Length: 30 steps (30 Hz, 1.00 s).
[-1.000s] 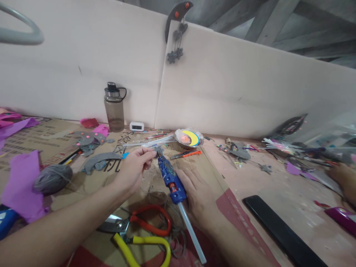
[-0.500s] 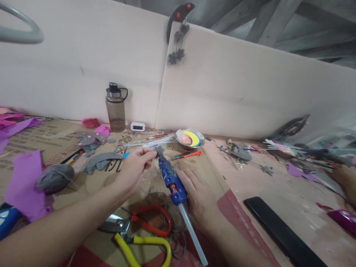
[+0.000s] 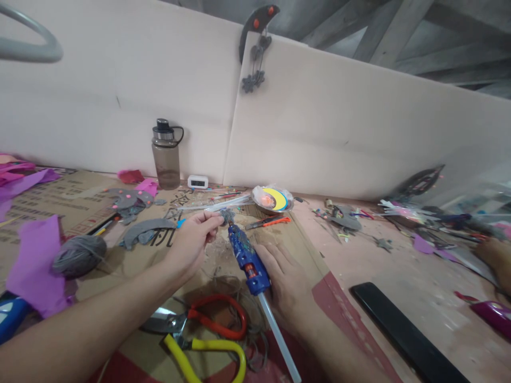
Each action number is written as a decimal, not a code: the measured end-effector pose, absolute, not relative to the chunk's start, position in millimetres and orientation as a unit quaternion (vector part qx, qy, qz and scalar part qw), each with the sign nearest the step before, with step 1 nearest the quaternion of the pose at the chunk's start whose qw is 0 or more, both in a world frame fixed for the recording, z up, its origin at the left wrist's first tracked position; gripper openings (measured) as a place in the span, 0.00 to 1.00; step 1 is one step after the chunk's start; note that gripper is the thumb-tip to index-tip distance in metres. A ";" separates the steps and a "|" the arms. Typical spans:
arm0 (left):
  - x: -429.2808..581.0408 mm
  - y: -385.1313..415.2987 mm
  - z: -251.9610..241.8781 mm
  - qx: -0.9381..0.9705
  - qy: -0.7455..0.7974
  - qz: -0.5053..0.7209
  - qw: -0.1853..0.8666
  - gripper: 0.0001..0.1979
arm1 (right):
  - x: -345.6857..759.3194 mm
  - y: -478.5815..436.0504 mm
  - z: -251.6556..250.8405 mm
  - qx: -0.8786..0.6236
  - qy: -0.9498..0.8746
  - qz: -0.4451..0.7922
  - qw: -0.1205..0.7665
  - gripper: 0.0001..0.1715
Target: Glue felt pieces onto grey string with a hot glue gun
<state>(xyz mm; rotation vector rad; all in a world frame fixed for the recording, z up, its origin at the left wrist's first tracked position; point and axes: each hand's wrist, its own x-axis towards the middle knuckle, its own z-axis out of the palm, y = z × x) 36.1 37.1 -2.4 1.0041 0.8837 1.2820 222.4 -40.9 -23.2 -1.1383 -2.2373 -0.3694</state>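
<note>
Between the thumb and fingers of my left hand [image 3: 195, 236] is a small grey felt piece [image 3: 227, 216], its outline partly hidden. My right hand [image 3: 285, 271] is wrapped round a blue hot glue gun [image 3: 246, 255]. A long clear glue stick [image 3: 279, 338] juts from the back of the gun toward me. The gun's nozzle points away from me, at or just below the felt piece; I cannot tell whether they touch. Below my hands lie scissors [image 3: 175, 323] with one red and one yellow handle. A grey crescent [image 3: 149, 230] of felt lies left of my left hand.
A grey yarn ball [image 3: 80, 255] and purple felt [image 3: 35, 266] lie left. Behind stand a water bottle [image 3: 166, 159] and a bowl [image 3: 273, 199], with an orange utility knife [image 3: 271, 221] in front. A black flat object [image 3: 403, 330] lies right, near another person's hand [image 3: 493, 255].
The glue gun has drawn back slightly toward me, and more of the grey felt piece shows above its nozzle. My left hand stays almost in place.
</note>
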 end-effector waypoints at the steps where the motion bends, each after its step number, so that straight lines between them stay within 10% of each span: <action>1: 36.1 37.0 -2.9 0.436 0.382 0.553 0.599 0.07 | 222.6 -41.1 -22.8 -0.431 -0.841 -0.137 0.297 0.31; 19: 36.7 35.8 -2.9 0.438 0.383 0.548 0.601 0.07 | 223.5 -41.6 -24.3 -0.436 -0.837 -0.121 0.308 0.29; 30: 32.5 46.7 -6.9 0.390 0.398 0.568 0.606 0.09 | 229.7 -19.1 -32.1 -0.624 -0.568 0.267 0.466 0.20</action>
